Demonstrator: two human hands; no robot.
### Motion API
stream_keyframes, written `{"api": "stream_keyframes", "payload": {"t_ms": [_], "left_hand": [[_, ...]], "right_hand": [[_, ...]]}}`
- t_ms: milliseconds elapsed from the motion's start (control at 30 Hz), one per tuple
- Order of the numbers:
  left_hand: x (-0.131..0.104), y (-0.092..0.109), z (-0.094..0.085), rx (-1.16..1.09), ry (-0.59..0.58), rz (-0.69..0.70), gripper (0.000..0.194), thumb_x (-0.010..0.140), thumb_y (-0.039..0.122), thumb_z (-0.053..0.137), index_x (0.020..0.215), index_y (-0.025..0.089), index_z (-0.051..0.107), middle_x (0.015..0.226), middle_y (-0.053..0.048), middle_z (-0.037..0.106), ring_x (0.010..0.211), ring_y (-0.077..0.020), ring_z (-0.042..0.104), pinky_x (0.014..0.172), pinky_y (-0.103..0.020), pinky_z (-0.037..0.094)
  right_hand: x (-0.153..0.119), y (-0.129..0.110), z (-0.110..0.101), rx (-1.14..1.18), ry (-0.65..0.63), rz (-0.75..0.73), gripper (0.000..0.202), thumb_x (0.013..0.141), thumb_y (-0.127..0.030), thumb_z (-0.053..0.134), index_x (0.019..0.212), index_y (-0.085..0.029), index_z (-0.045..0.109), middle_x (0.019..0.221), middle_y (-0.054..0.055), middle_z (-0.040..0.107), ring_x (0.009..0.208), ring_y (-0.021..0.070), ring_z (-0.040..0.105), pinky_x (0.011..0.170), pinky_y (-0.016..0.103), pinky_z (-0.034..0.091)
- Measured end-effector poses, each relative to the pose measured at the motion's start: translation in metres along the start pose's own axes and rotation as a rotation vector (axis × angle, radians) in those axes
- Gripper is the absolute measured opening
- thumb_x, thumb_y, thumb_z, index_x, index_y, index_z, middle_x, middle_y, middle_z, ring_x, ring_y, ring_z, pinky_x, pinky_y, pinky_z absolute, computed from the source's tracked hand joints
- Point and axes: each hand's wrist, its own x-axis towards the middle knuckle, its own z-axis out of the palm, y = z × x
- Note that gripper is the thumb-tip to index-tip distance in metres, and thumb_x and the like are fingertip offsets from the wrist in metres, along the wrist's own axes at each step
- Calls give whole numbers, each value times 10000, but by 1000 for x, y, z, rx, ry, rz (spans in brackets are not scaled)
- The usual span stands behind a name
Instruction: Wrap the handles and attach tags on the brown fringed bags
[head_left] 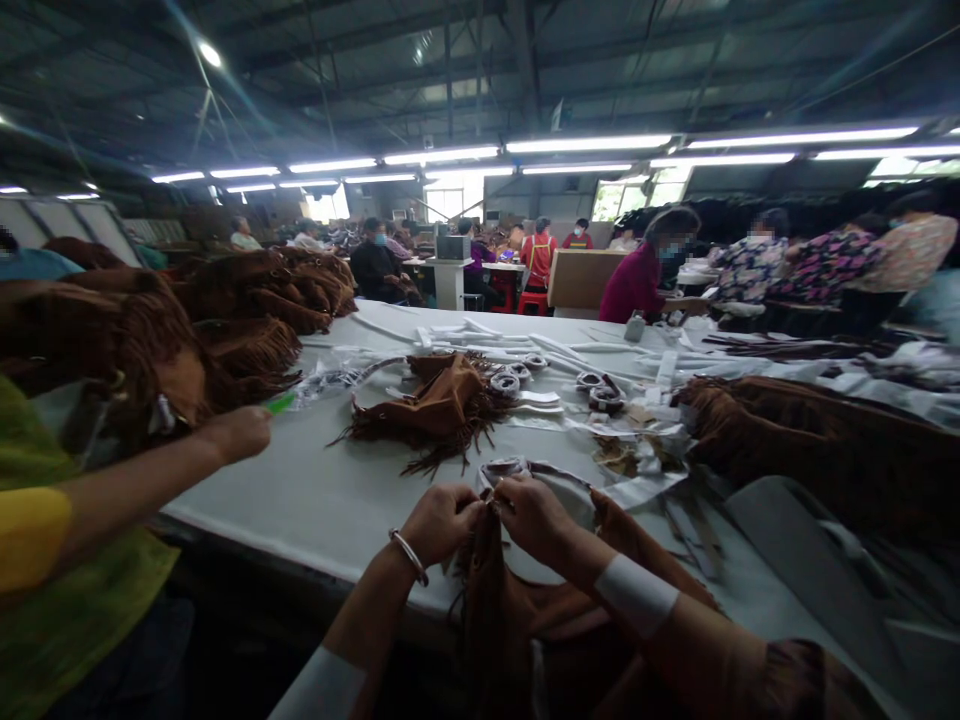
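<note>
Left grip (pixel 444 522) and right grip (pixel 534 515) pinch a brown bag (pixel 487 575); beyond them, a fringed bag (pixel 431 405) lies on the counter (pixel 292 500)

Wearer's two hands (pixel 442 518) (pixel 534 514), one bracelet (pixel 409 556), one held brown bag (pixel 487 590)

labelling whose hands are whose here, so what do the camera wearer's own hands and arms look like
Both the left hand and right hand are gloveless. The left wrist has a rounded, silvery bangle; farther up is a wide whitish band. The right forearm has a similar plain white band, with a dark, brown-patterned sleeve near the elbow.
</note>
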Motion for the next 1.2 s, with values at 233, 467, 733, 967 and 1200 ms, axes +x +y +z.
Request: {"api": "stream_keyframes", "payload": {"t_ms": [233, 467, 733, 967, 1200], "left_hand": [[-5, -1, -7, -21, -51, -72, 268, 803, 371, 590, 774, 145, 733, 727, -47, 731, 704, -189, 639, 640, -259, 443], [-3, -3, -7, -43, -38, -82, 248, 803, 327, 563, 787, 159, 744, 750, -41, 746, 727, -188, 649, 678, -251, 459], [-2, -23, -11, 296, 23, -158, 235, 836, 245, 533, 785, 158, 745, 806, -90, 760, 778, -193, 668, 696, -271, 424], [-7, -31, -15, 367, 77, -225, 221, 837, 223, 545, 791, 154, 751, 841, -131, 766, 805, -221, 676, 713, -303, 411], [-8, -27, -17, 336, 101, -207, 219, 852, 231, 543, 808, 164, 746, 828, -97, 766, 783, -192, 675, 705, -279, 421]], "right_hand": [[7, 8, -7, 830, -175, 337, 61, 646, -180, 534, 670, -186, 589, 596, -24, 550, 511, 104, 455, 509, 231, 344], [6, 9, 4, 454, 50, 88, 195, 726, -116, 565, 866, -175, 688, 801, 34, 654, 731, 148, 560, 682, 262, 459], [30, 1, 8, -57, -161, -172, 352, 875, -90, 496, 1126, -222, 704, 1010, 82, 670, 869, 168, 631, 767, 257, 454], [37, -12, 13, -134, -226, -138, 181, 879, -152, 562, 853, -202, 734, 953, 57, 688, 837, 157, 637, 719, 245, 412], [39, -22, 10, -220, -278, -174, 208, 901, -166, 540, 791, -184, 715, 929, 61, 693, 824, 155, 632, 686, 254, 379]]}}
